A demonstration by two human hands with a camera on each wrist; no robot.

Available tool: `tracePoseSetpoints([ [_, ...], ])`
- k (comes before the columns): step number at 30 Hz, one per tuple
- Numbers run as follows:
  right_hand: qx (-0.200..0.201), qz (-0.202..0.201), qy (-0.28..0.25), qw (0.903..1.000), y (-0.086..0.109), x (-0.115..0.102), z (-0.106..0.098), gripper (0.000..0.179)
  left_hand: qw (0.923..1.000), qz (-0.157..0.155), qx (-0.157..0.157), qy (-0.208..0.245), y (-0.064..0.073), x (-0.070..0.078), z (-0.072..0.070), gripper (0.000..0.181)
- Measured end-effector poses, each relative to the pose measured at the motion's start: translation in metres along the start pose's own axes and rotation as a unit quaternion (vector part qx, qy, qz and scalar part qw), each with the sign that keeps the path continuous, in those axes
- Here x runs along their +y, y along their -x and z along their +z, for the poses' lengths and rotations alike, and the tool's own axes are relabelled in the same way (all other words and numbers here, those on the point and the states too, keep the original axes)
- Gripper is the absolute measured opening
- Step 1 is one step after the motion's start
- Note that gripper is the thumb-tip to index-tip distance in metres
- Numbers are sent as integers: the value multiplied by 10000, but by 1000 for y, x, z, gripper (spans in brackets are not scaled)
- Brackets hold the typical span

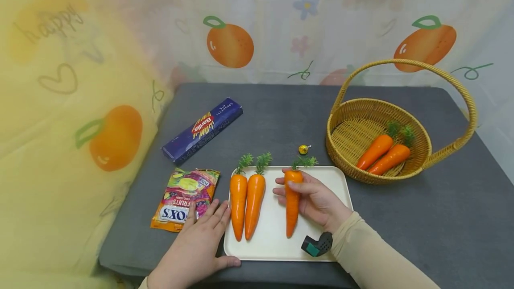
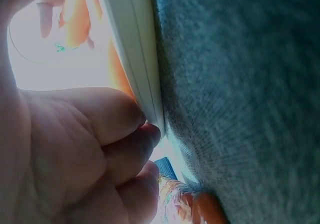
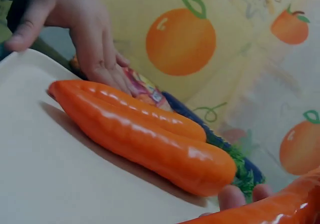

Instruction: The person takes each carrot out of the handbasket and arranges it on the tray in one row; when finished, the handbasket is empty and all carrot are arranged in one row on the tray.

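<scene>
My right hand (image 1: 319, 197) holds a carrot (image 1: 292, 204) between thumb and fingers over the white tray (image 1: 269, 251), its leafy top pointing away from me. Two more carrots lie side by side on the tray's left part, the outer carrot (image 1: 238, 204) and the inner carrot (image 1: 255, 204). My left hand (image 1: 201, 242) rests at the tray's left edge with its fingers extended, touching the rim in the left wrist view. Beside those fingers is a candy bag (image 1: 186, 197). In the right wrist view the held carrot (image 3: 280, 206) crosses the bottom right corner.
A wicker basket (image 1: 341, 159) with a tall handle stands at the right, two carrots (image 1: 381, 153) inside. A blue spaghetti box (image 1: 202, 130) lies at the back left. One small yellow wrapped lollipop (image 1: 303, 149) sits behind the tray. The grey table (image 1: 281, 110) meets a printed curtain.
</scene>
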State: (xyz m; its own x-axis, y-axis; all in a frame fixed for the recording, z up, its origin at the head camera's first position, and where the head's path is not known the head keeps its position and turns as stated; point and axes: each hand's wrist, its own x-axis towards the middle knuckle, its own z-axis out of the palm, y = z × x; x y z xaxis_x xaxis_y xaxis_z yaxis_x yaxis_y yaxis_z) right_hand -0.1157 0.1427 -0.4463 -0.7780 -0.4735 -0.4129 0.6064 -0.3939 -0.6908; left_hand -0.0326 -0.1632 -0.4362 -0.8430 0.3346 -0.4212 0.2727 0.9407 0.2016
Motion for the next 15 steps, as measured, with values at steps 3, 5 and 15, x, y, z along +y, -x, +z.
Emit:
tracePoseSetpoints([
  [3,-71,31,115,9999,2,4,2,64,10000,0,-10,-22,0,0,0,127],
  [5,-94,37,136,9999,3,6,2,70,10000,1,2,-37,0,0,0,127],
  [15,-437,-100,325,9985,5,10,5,84,10000,-32,31,24,0,0,0,127],
])
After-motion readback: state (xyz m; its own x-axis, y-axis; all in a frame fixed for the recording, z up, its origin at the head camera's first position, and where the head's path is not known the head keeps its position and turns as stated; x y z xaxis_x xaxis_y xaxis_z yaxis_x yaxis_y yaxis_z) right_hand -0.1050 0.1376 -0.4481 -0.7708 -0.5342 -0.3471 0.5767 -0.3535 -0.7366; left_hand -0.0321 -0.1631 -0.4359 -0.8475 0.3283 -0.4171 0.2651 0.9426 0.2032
